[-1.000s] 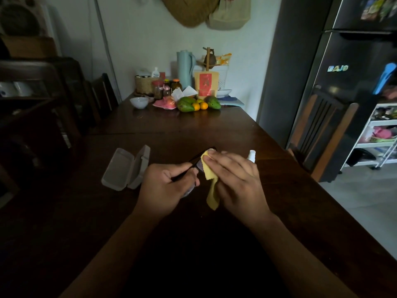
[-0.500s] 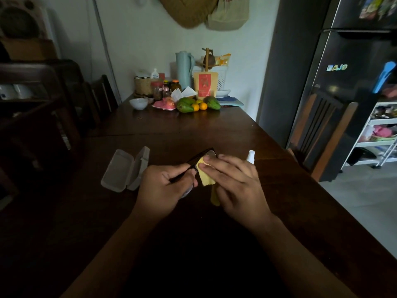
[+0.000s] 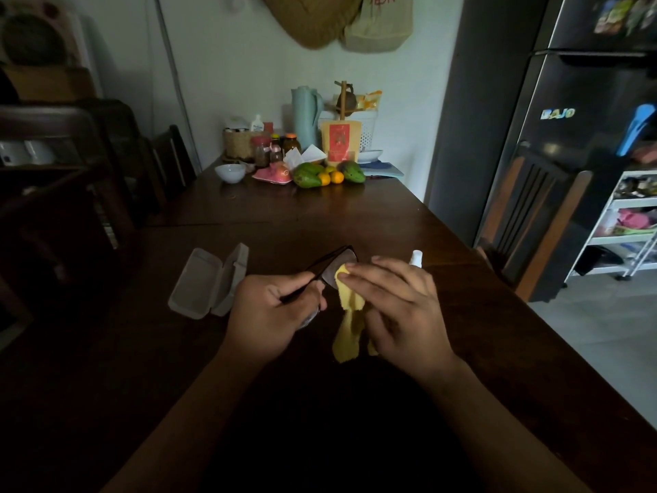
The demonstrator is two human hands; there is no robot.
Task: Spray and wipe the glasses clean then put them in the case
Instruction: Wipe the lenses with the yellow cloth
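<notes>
My left hand (image 3: 270, 311) grips the dark-framed glasses (image 3: 332, 262) by the frame, above the dark wooden table (image 3: 355, 215). One lens sticks out past my fingers. My right hand (image 3: 398, 307) pinches a yellow cloth (image 3: 350, 314) against that lens, and the cloth's loose end hangs down toward the table. The grey glasses case (image 3: 209, 281) lies open to the left of my left hand. A white spray bottle (image 3: 415, 258) stands just behind my right hand, mostly hidden by it.
At the table's far end stand a white bowl (image 3: 230, 172), mangoes and oranges (image 3: 321, 176), jars and a pale jug (image 3: 305, 115). A wooden chair (image 3: 533, 211) and a black fridge (image 3: 586, 119) are at the right; dark chairs line the left.
My right hand's fingers have slid the yellow cloth along the lens toward the left. More of the cloth hangs below now. My left hand holds the frame in nearly the same place.
</notes>
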